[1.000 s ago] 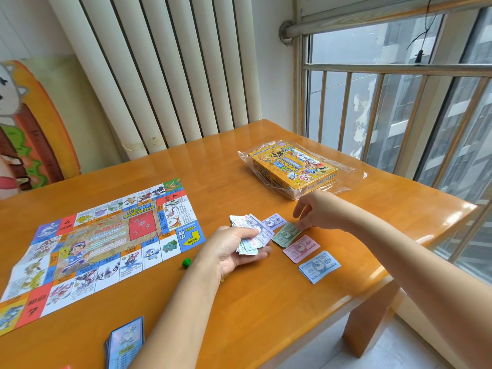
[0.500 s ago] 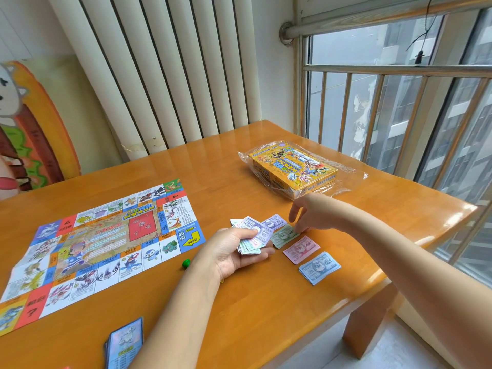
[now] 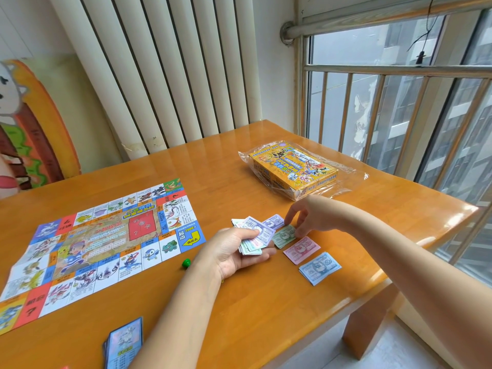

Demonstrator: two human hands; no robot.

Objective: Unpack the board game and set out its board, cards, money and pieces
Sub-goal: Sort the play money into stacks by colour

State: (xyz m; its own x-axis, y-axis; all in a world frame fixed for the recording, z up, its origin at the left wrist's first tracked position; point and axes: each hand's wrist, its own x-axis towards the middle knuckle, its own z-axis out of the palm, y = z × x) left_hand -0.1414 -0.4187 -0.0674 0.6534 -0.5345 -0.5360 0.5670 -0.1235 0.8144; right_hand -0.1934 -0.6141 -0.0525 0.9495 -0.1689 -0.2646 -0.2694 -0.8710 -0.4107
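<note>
**Board-game paper money point(image 3: 254, 237) sorted by colour at your right**

Head view: your left hand point(image 3: 234, 251) lies palm up, low over the glossy orange wooden surface point(image 3: 266, 315). Its fingers are clamped round a fanned wad of mixed notes, probably so you can read each top face and deal from it. Your right hand point(image 3: 310, 217) reaches over the small green pile of notes point(image 3: 282, 237). Its fingertips are curled down onto the pile's far edge, but whether they pinch a note or only press it flat cannot be told.

The piles run in a diagonal row, close together, one per colour:
- pale purple pile point(image 3: 275, 221) farthest from you
- green pile
- pink pile point(image 3: 300, 249)
- light blue pile point(image 3: 319, 267) nearest you

That order likely keeps the denominations apart and easy to count.

The colourful unfolded paper board point(image 3: 106, 243) lies flat at your left. A small green plastic piece point(image 3: 186, 263) sits just off its near right corner. A blue-backed deck of cards point(image 3: 125, 342) waits at the near edge. The yellow cardboard game box in clear plastic wrap point(image 3: 292, 169) is parked beyond the money, out of your way.
</note>
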